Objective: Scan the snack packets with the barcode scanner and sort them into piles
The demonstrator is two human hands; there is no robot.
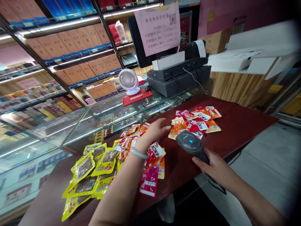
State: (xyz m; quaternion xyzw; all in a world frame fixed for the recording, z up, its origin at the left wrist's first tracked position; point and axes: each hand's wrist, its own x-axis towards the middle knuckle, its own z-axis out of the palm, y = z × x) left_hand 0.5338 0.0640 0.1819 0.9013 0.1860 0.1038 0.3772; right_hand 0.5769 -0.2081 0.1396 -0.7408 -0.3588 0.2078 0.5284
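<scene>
My right hand is wrapped round the handle of a dark grey barcode scanner with a blue light on top. My left hand reaches over the table with its fingers apart and nothing visible in them. Just right of its fingertips lies a pile of red, orange and pink snack packets. A second group of snack packets is spread under and beside my left forearm, which hides part of it. Yellow-edged snack bags with brown contents are heaped to the left of that arm.
The packets lie on a dark red tabletop. Behind it runs a glass display counter with a small white fan, a dark cash register unit and a pink paper sign. Boxed goods fill the shelves at the left.
</scene>
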